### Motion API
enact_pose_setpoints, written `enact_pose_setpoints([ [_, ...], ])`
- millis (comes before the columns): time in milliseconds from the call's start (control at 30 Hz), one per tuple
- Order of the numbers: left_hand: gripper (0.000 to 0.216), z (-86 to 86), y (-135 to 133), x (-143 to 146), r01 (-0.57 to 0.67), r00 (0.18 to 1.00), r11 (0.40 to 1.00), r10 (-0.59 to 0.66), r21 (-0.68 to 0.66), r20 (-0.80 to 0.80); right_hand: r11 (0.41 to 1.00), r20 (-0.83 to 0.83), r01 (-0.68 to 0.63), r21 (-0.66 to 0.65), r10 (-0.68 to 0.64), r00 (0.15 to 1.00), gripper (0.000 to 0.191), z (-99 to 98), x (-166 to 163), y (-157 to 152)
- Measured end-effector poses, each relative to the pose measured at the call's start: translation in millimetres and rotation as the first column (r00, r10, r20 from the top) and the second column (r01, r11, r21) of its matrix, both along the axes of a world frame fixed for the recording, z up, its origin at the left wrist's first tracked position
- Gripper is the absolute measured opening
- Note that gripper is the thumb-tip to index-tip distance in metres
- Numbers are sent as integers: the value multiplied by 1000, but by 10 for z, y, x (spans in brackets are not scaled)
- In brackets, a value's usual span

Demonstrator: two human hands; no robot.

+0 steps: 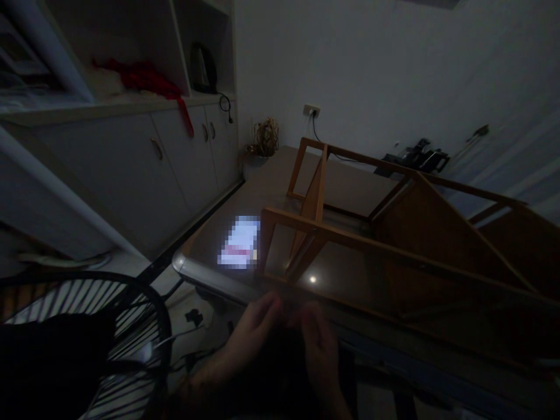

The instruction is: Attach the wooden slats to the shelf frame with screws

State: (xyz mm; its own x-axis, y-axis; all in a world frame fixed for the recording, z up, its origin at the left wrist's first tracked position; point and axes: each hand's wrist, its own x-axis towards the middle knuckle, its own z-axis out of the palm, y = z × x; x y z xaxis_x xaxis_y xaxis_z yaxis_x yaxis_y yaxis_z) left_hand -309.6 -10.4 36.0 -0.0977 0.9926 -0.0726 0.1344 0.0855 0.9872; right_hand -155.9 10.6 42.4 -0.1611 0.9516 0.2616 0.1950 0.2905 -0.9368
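Observation:
My left hand [256, 329] and my right hand [320, 347] are held a short way apart, low in front of me, by the near edge of the table [238, 286]. Both have their fingers curled and pressed together. The dim light and blur at the fingertips hide what they hold, if anything. Just beyond them a wooden shelf frame [345, 236] lies on its side on the tabletop. Left of the frame, a lit, pixelated rectangular screen [240, 242] lies on the table.
A round black chair [161, 332] with slatted sides stands at the left, dark cloth on it. Behind are white cabinets [118, 157] with a red cloth [149, 79] and an electric kettle [203, 67]. A dried plant [266, 137] and a wall socket [311, 110] are at the back.

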Motion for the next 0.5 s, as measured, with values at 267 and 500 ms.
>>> enact_pose_setpoints([
  [267, 27, 181, 354, -442, -311, 866, 698, 488, 645, -110, 956, 317, -26, 291, -71, 946, 28, -24, 81, 336],
  [500, 38, 715, 803, -471, -279, 845, 423, 535, 862, 10, 926, 498, -120, 358, -81, 864, 25, -145, 2, 405],
])
